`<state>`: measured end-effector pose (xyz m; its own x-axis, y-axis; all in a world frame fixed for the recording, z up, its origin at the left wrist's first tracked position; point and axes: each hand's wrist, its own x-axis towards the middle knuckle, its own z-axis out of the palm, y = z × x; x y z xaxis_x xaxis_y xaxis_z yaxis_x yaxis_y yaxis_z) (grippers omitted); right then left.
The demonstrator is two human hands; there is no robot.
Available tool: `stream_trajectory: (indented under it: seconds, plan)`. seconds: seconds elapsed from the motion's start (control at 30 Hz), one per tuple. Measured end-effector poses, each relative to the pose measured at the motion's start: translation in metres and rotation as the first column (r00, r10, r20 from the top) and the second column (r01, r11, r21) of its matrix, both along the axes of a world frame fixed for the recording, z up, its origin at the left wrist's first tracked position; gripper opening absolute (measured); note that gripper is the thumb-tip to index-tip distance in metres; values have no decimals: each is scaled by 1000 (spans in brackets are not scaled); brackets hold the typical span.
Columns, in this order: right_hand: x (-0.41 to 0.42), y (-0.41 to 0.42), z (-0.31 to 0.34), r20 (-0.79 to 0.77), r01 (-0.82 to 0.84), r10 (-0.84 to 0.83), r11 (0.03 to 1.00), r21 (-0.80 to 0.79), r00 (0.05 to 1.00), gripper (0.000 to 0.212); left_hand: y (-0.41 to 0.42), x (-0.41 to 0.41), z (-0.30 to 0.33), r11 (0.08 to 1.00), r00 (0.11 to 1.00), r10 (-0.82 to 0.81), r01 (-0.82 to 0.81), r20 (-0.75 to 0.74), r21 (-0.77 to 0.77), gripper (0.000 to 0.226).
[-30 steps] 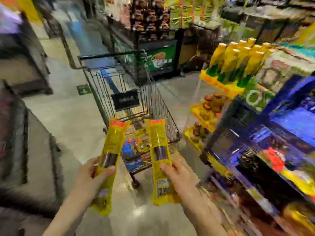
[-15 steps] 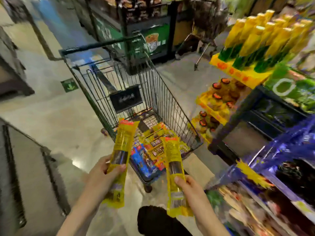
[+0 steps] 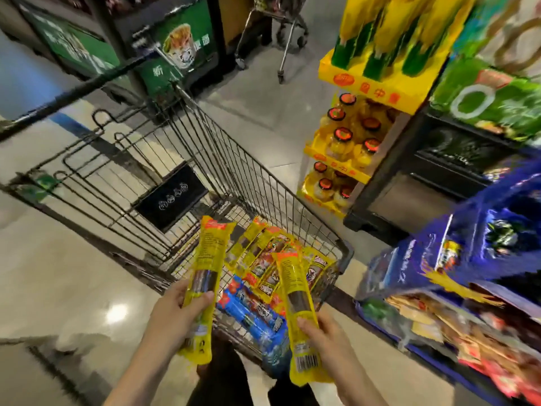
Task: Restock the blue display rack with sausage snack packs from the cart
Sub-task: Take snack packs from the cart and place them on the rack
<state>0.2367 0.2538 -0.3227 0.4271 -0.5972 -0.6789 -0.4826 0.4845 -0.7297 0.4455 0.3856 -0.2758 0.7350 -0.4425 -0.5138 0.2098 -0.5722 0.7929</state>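
Note:
My left hand (image 3: 175, 312) grips a long yellow sausage snack pack (image 3: 206, 268), held upright over the near end of the wire shopping cart (image 3: 187, 136). My right hand (image 3: 328, 332) grips a second yellow sausage pack (image 3: 298, 306), its barcode end pointing down. Inside the cart's basket lie more yellow packs (image 3: 272, 259) and blue packs (image 3: 251, 312). The blue display rack (image 3: 415, 259) stands at the right, its shelves holding mixed snack packs; it is blurred.
A yellow stand (image 3: 360, 92) with oil bottles rises behind the rack, beside a dark cabinet (image 3: 409, 183). A green shelf unit (image 3: 181, 42) and another cart's legs (image 3: 281, 36) lie beyond. Pale floor (image 3: 58, 273) stretches to the left. My dark trouser legs show below.
The view has tilted down and closed in on the cart. Both hands keep their packs and have come nearer the basket's near end; the rack now sits lower right.

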Motion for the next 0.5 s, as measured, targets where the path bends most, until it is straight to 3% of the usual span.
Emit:
stream_trajectory:
  seconds: [0.13, 0.23, 0.33, 0.43, 0.5]
  plan:
    - [29, 5, -27, -113, 169, -167, 986, 8, 979, 18, -46, 53, -35, 976, 982, -177, 185, -69, 119, 52]
    - [59, 16, -40, -218, 270, -263, 963, 2, 940, 7, -68, 92, -68, 911, 934, -340, 357, -111, 208, 83]
    - [92, 17, -51, -283, 362, -350, 932, -11, 893, 10, -92, 127, -89, 840, 884, -448, 467, -131, 275, 60]
    - [121, 15, -73, -306, 425, -422, 903, -60, 853, 14, -114, 150, -115, 785, 829, -542, 558, -136, 269, 68]
    - [133, 13, -91, -329, 459, -450, 887, -53, 830, 31, -123, 158, -131, 756, 804, -570, 593, -169, 277, 65]
